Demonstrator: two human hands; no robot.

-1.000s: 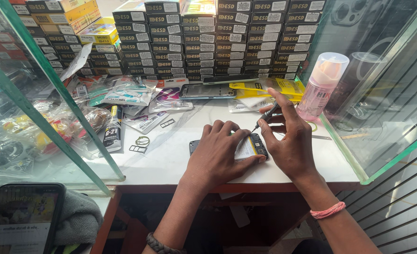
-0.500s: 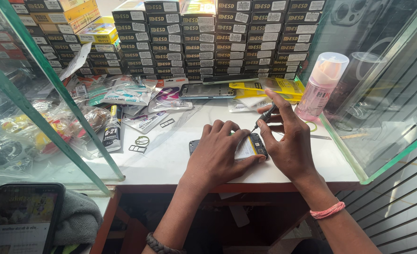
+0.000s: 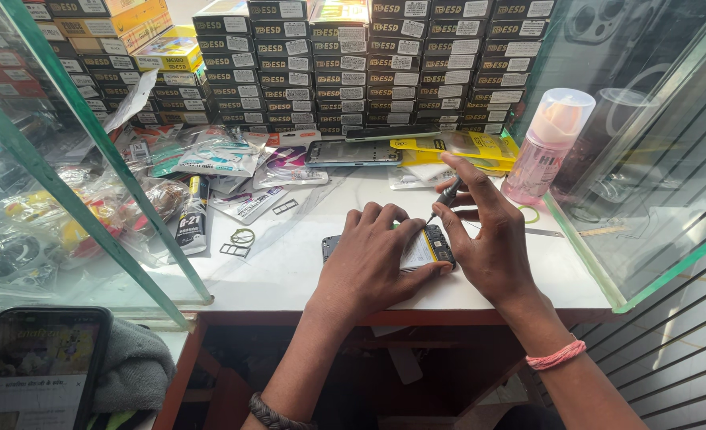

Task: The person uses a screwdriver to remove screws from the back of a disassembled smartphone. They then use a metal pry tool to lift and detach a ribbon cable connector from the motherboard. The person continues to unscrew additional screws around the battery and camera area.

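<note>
An opened phone (image 3: 423, 248) lies flat on the white counter (image 3: 289, 267) with its insides showing. My left hand (image 3: 369, 263) presses down on it, fingers spread over its left part. My right hand (image 3: 488, 231) pinches a small dark screwdriver (image 3: 446, 196), whose tip points down at the phone's upper right corner. A pink band sits on my right wrist and a dark bracelet on my left.
Stacks of dark boxes (image 3: 353, 64) line the back. A pink spray bottle (image 3: 548, 147) stands at right beside a glass panel (image 3: 655, 199). Another phone (image 3: 353, 153), yellow packets (image 3: 464, 147), a glue tube (image 3: 192, 215) and plastic bags lie about. A lit phone (image 3: 34, 370) rests at bottom left.
</note>
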